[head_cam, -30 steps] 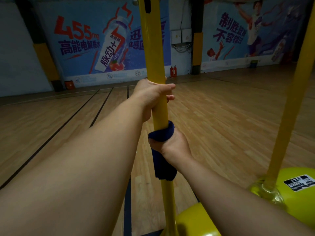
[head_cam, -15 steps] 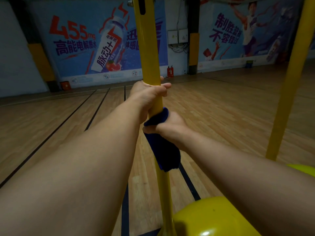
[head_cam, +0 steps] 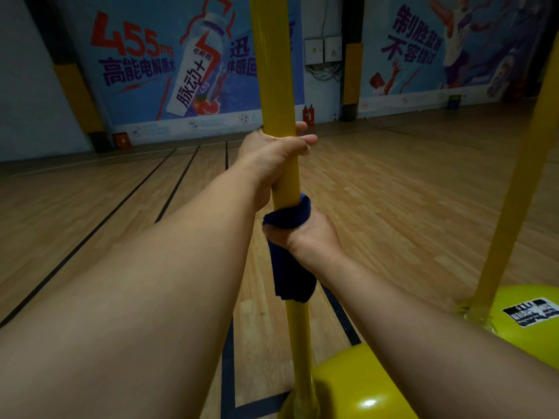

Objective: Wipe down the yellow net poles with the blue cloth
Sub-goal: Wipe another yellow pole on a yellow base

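On the left we see our left hand (head_cam: 272, 158) curled tightly around the tall glossy yellow metal net pole (head_cam: 276, 71), fingers wrapped behind it and the thumb across the front, steadying it. Just below, nearly touching that hand, our right hand (head_cam: 305, 237) clamps the dark blue soft cloth (head_cam: 290, 258) around the same pole, with a band of cloth bunched above the fist and a loose tail hanging down beneath it. The pole runs down into a rounded yellow plastic base (head_cam: 360, 385) on the wooden court floor (head_cam: 408, 192). Further right stands a second yellow pole (head_cam: 520, 176) on its own yellow base (head_cam: 526, 334) bearing a black-and-white sticker (head_cam: 531, 311); we judge it not yet wiped. The risks, as we see them: the bunched cloth may ride over patches and leave streaks, the dangling tail could slip from our grip, and a hard downward stroke might rock the base if the left hand loosens.
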`<state>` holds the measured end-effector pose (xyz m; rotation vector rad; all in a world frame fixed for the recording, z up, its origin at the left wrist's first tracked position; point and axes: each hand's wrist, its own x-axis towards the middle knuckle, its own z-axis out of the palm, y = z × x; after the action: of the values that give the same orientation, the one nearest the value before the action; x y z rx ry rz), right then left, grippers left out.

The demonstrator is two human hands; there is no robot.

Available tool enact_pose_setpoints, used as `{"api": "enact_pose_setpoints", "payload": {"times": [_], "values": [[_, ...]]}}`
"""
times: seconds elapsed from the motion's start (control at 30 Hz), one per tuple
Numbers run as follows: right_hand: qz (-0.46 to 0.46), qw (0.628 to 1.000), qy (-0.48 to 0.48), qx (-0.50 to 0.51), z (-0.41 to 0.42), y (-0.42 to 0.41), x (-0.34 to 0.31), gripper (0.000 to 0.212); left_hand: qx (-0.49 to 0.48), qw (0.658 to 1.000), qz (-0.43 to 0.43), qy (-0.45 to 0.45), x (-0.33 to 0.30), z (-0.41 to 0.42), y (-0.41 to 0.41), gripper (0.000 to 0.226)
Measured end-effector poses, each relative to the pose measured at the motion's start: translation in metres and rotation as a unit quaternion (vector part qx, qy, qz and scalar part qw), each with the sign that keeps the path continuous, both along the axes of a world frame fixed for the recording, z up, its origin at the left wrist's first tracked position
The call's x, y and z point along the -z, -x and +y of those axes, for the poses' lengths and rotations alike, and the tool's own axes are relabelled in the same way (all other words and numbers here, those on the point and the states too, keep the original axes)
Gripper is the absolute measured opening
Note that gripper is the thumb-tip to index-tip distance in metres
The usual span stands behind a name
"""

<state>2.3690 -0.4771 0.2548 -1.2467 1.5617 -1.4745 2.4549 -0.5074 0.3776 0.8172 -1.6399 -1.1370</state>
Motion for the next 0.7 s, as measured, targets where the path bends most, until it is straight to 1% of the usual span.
{"api": "enact_pose_setpoints", "payload": {"times": [0.17,0.2,0.3,0.33,0.4,0.47,0.5,0.57,0.7], "values": [[-0.011,1.0,-0.026,0.002,0.003,-0.002,0.027,0.049,0.012,1.0,-0.002,-0.011,0.008,-0.002,-0.001,0.027],[-0.012,0.999,-0.033,0.006,0.005,-0.003,0.034,0.049,0.01,1.0,-0.005,-0.016,0.01,-0.002,-0.001,0.03],[-0.01,0.998,-0.057,0.013,0.01,-0.004,0.05,0.051,-0.008,0.999,-0.005,-0.036,0.011,0.001,-0.001,0.051],[-0.008,0.998,-0.066,0.011,0.012,-0.005,0.054,0.052,-0.016,0.999,-0.004,-0.039,0.011,0.002,-0.001,0.053],[-0.002,0.997,-0.081,0.006,0.015,-0.005,0.06,0.057,-0.023,0.999,-0.016,-0.042,0.016,0.004,-0.001,0.044],[0.001,0.996,-0.094,0.008,0.019,-0.004,0.065,0.064,-0.013,0.998,-0.039,-0.048,0.026,0.006,-0.001,0.033],[0.003,0.995,-0.102,0.008,0.021,-0.005,0.068,0.066,-0.006,0.998,-0.038,-0.053,0.032,0.007,-0.002,0.03],[0.012,0.993,-0.114,0.004,0.023,-0.005,0.069,0.063,0.004,0.998,-0.027,-0.056,0.037,0.007,-0.004,0.032],[0.041,0.991,-0.126,0.008,0.02,-0.001,0.059,0.056,0.019,0.998,-0.036,-0.053,0.037,0.004,-0.005,0.034]]}}
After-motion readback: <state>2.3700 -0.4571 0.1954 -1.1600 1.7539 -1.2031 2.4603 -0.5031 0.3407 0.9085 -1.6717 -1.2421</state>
